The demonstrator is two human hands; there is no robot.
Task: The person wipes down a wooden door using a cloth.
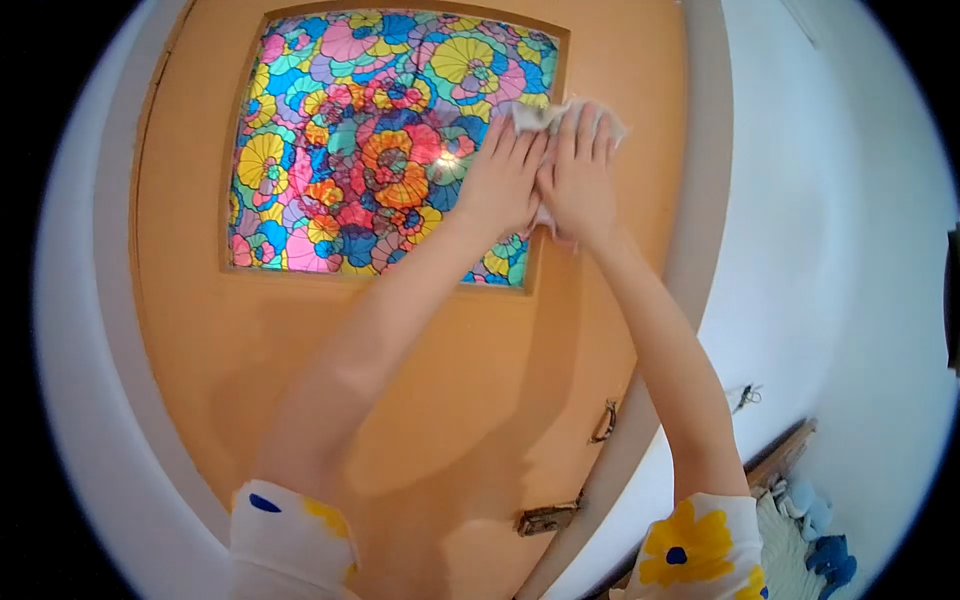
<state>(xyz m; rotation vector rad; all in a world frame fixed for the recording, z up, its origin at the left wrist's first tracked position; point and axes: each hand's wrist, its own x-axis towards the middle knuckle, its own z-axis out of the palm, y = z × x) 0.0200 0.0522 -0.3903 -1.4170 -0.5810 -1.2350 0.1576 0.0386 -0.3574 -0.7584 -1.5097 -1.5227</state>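
Note:
A pale, bunched cloth [535, 117] lies against the orange door [440, 370], over the right edge of its window frame. My left hand [503, 185] holds the left part of the cloth against the frame and colourful window panel [390, 150], with its fingers pointing up. Right beside it, my right hand [580, 185] presses and holds the cloth on the door surface, fingers extended over it. Both hands touch at the thumbs. Crumpled cloth edges show above the fingers and below the palms; the middle is hidden under the hands.
Lower on the door are a curved metal handle [603, 423] and a metal latch [548, 518]. A white wall [800, 250] runs along the right, with a small hook [746, 398]. A blue plush-like item [832, 562] lies on pale bedding at bottom right.

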